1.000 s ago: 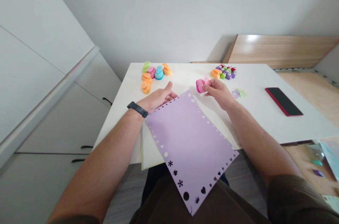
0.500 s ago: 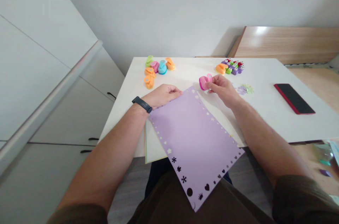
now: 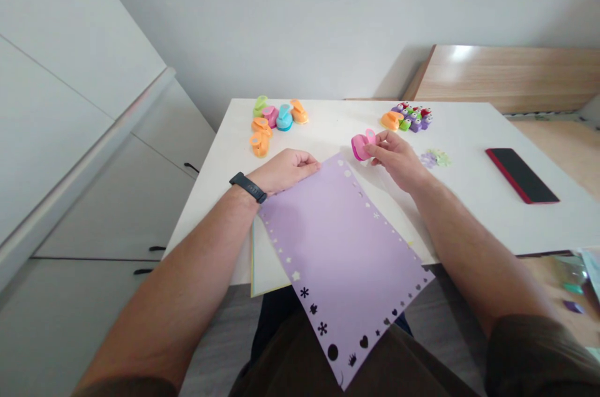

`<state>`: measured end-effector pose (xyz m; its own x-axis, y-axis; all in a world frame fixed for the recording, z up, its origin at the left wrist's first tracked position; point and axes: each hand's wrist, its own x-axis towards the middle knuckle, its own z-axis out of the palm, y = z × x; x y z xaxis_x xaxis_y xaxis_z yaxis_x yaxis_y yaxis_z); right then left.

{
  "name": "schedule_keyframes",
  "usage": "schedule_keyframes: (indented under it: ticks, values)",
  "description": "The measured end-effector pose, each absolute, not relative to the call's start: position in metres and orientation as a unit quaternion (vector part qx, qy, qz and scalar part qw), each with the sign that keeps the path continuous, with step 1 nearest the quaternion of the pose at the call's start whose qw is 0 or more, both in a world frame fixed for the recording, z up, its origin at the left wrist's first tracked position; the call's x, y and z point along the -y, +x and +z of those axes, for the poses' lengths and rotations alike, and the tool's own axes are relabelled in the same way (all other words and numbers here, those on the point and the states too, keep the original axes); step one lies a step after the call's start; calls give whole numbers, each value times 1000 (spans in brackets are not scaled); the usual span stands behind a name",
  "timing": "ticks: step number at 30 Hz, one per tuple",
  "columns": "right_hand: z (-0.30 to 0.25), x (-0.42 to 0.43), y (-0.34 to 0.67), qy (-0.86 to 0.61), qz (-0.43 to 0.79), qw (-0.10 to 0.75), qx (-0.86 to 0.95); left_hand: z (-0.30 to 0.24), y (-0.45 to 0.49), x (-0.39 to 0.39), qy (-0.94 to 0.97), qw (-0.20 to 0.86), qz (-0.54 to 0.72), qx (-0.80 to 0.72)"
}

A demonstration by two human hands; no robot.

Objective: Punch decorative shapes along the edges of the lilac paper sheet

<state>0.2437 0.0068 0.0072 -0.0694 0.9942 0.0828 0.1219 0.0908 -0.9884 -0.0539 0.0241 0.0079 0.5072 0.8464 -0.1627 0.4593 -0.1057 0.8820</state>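
Note:
A sheet of purple paper (image 3: 342,247) has shapes such as hearts, stars, flowers and a crown cut out along its edges. My left hand (image 3: 293,170) pinches its far edge, near the top corner. The near part of the sheet hangs past the table edge over my lap. Between the thumb and fingers of my right hand (image 3: 396,156) is a pink craft punch (image 3: 360,145), held just beyond the sheet's far corner and apart from it. Under the purple sheet lies paler paper (image 3: 267,266) with a yellowish edge.
Several craft punches (image 3: 284,117) in orange, green, pink and blue cluster at the table's far left. Small purple, green and red punches (image 3: 415,119) stand farther right beside an orange punch (image 3: 391,120). Paper cutouts (image 3: 435,158) and a phone (image 3: 522,175) lie on the white table (image 3: 473,222).
The view has shifted slightly, and the sheet's near end sits a little lower in it. Both hands keep their holds on the paper and the pink craft punch.

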Motion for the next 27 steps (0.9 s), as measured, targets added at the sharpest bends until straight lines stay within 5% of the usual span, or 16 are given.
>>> schedule_keyframes:
  ticks: [27]
  values:
    - [19, 5, 241, -419, 606, 422, 528, 12, -53, -24, 713, 490, 215, -453]
